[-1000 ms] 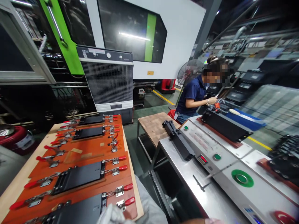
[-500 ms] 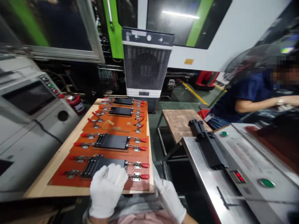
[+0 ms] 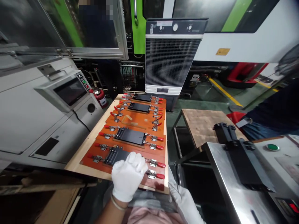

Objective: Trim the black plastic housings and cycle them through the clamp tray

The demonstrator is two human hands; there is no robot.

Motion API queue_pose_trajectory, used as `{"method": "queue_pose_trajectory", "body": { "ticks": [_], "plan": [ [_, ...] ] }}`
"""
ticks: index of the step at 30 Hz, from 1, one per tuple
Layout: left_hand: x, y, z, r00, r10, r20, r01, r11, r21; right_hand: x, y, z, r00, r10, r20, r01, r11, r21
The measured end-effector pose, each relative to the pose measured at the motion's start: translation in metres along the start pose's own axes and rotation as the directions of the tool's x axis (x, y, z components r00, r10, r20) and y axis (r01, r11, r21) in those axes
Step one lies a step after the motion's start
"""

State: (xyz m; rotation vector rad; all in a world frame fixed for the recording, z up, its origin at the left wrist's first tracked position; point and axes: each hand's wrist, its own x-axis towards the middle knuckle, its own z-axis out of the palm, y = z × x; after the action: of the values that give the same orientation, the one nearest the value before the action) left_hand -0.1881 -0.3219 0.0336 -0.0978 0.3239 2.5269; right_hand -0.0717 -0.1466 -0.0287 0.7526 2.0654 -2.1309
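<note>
Left hand (image 3: 129, 175) curled on black plate (image 3: 116, 155) (nearest fixture); right hand (image 3: 185, 203) open, apart.

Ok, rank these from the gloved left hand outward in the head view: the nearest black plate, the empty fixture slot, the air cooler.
From the left hand:
1. Nearest black plate, under the fingers.
2. Empty fixture slot, mid-board.
3. Air cooler, beyond the board's far end.

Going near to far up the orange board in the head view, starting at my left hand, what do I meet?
left hand → nearest black plate → second black plate → empty fixture slot → third black plate → farthest black plate → air cooler.
</note>
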Motion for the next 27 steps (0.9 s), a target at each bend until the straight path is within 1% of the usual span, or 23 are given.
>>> {"method": "queue_pose_trajectory", "body": {
  "ticks": [2,4,6,9,11,12,14,16,18,21,22,23,25,26,27],
  "plan": [
    [-0.001,0.001,-0.002,1.000,0.011,-0.016,-0.011,1.000,0.002,0.002,0.003,-0.001,0.999,0.034,-0.023,-0.034,0.999,0.033],
    [0.000,0.001,-0.004,1.000,0.010,-0.005,-0.010,1.000,0.002,0.003,0.006,-0.002,0.998,0.059,-0.026,-0.058,0.997,0.059],
    [0.002,0.001,-0.003,1.000,0.000,0.000,0.000,1.000,-0.001,0.003,0.007,-0.002,0.997,0.075,0.005,-0.075,0.994,0.081],
    [0.007,0.001,0.001,1.000,-0.023,0.004,0.023,0.999,-0.024,0.001,0.003,-0.001,0.994,0.050,0.097,-0.058,0.995,0.081],
    [0.008,0.000,0.004,0.998,-0.061,0.028,0.062,0.997,-0.039,0.001,0.000,-0.001,0.989,0.029,0.145,-0.036,0.998,0.046],
    [0.008,0.000,0.005,0.996,-0.078,0.039,0.080,0.996,-0.043,0.001,0.000,-0.001,0.990,0.021,0.138,-0.024,1.000,0.018],
    [0.007,0.000,0.005,0.995,-0.088,0.046,0.090,0.995,-0.049,0.001,0.001,-0.001,0.997,0.016,0.081,-0.011,0.998,-0.063],
    [0.005,0.001,0.002,0.998,-0.051,0.030,0.053,0.997,-0.055,0.002,0.002,-0.003,1.000,-0.006,0.022,0.010,0.986,-0.165],
    [0.005,0.002,-0.004,1.000,-0.006,-0.014,0.005,0.998,-0.057,0.001,-0.001,-0.009,0.999,-0.043,0.023,0.047,0.972,-0.229],
    [0.005,0.002,-0.013,0.993,0.042,-0.107,-0.048,0.998,-0.046,-0.001,-0.012,-0.026,0.993,-0.055,0.105,0.077,0.973,-0.217],
    [0.005,0.002,-0.014,0.989,0.052,-0.139,-0.058,0.998,-0.035,-0.002,-0.017,-0.034,0.992,-0.053,0.112,0.077,0.972,-0.222],
    [0.004,0.001,-0.015,0.984,0.060,-0.165,-0.064,0.998,-0.019,-0.003,-0.022,-0.043,0.994,-0.059,0.095,0.081,0.966,-0.247],
    [0.001,0.001,-0.013,0.974,0.061,-0.219,-0.056,0.998,0.029,-0.006,-0.034,-0.065,0.994,-0.110,-0.025,0.094,0.933,-0.348],
    [-0.002,0.002,-0.012,0.968,0.056,-0.244,-0.043,0.997,0.058,-0.007,-0.042,-0.079,0.983,-0.149,-0.108,0.092,0.906,-0.412],
    [-0.004,0.004,-0.011,0.961,0.041,-0.275,-0.016,0.996,0.093,-0.010,-0.052,-0.094,0.961,-0.197,-0.196,0.083,0.877,-0.474]
  ]
}}
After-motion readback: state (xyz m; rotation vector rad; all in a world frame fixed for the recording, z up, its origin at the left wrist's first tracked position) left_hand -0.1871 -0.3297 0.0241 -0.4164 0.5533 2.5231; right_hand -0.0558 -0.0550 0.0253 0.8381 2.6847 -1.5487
